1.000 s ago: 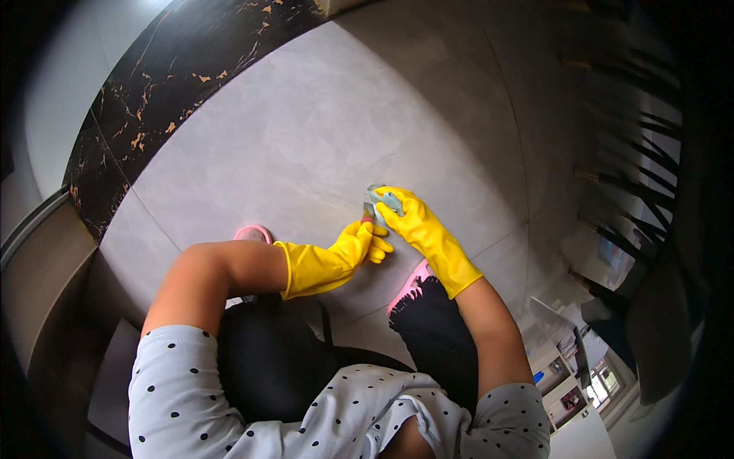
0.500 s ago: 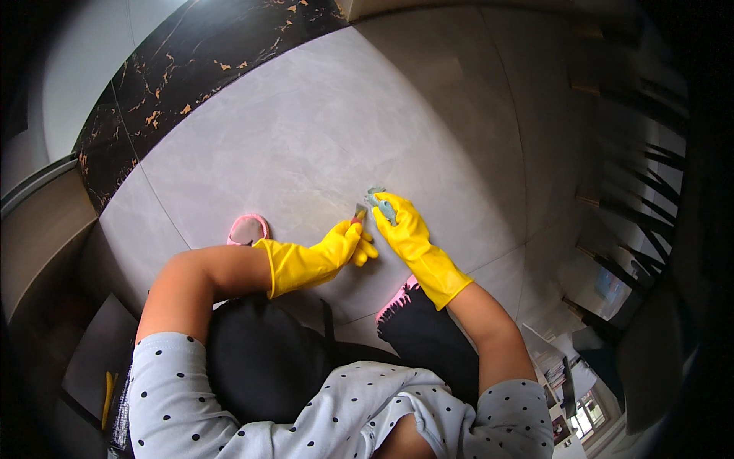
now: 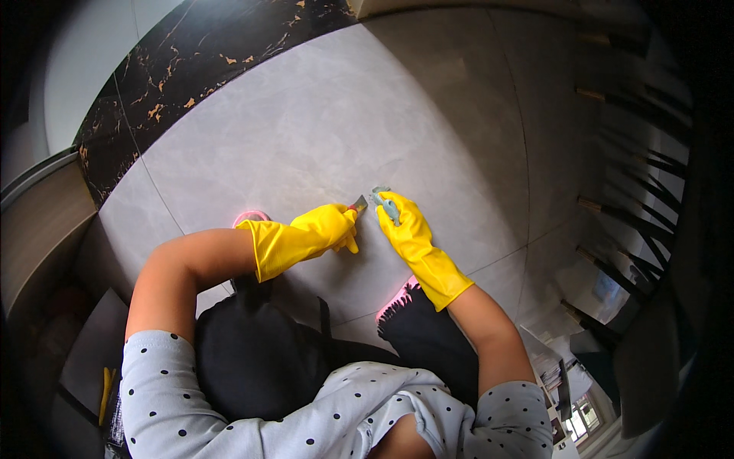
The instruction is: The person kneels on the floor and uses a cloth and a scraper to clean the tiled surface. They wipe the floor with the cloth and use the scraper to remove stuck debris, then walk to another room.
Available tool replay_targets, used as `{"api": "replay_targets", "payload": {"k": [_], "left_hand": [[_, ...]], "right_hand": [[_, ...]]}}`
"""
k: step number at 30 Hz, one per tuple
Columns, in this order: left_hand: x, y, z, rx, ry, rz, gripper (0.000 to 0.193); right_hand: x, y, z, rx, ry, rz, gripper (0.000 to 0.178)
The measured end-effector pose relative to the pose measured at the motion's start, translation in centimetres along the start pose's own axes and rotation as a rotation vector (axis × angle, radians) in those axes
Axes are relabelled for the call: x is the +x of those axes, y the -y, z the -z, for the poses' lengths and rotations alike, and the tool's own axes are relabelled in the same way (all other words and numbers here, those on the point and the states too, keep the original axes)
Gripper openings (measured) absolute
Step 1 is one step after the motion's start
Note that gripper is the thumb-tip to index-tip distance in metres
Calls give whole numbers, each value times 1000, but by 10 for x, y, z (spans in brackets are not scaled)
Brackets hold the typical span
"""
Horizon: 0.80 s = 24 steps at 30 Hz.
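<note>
Both my hands wear yellow rubber gloves, low over the grey tiled floor. My left hand (image 3: 329,227) is closed round a small scraper (image 3: 361,203) with a flat metal blade and a bit of red handle showing. Its blade angles up to the right. Just right of it, my right hand (image 3: 407,229) grips a small grey-green brush (image 3: 391,209) by the handle. The brush's head lies close beside the blade tip; whether they touch I cannot tell. Bristle detail is too small to make out.
Grey floor tiles (image 3: 283,138) spread ahead, bordered far left by a dark marbled strip (image 3: 191,69). Pink slippers (image 3: 397,298) are on my feet near my hands. Dark chair legs (image 3: 634,218) stand at the right, and a wooden-toned cabinet side (image 3: 46,222) at the left.
My left hand has shifted slightly up and left, its forearm now covering more of the left slipper. The scraper blade now tilts further right toward the brush. My right hand has barely moved.
</note>
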<state>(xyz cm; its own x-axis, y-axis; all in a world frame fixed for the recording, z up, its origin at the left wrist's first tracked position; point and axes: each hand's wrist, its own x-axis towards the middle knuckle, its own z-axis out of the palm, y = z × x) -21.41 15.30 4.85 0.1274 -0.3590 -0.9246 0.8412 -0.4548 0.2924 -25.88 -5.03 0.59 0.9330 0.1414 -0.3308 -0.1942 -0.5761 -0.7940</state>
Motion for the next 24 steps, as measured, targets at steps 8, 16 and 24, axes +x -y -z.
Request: {"api": "replay_targets", "payload": {"k": [8,16,24], "left_hand": [[1,66,59,-129,203,-58,43],[9,33,57,195,168,6,46],[-14,-33,28,468,47,136,42]], "right_hand": [[-1,-6,-8,-16,-24,25,27],[-3,-4,-8,-64,-69,88,27],[-2,3,-3,-47,-56,2,26]]}}
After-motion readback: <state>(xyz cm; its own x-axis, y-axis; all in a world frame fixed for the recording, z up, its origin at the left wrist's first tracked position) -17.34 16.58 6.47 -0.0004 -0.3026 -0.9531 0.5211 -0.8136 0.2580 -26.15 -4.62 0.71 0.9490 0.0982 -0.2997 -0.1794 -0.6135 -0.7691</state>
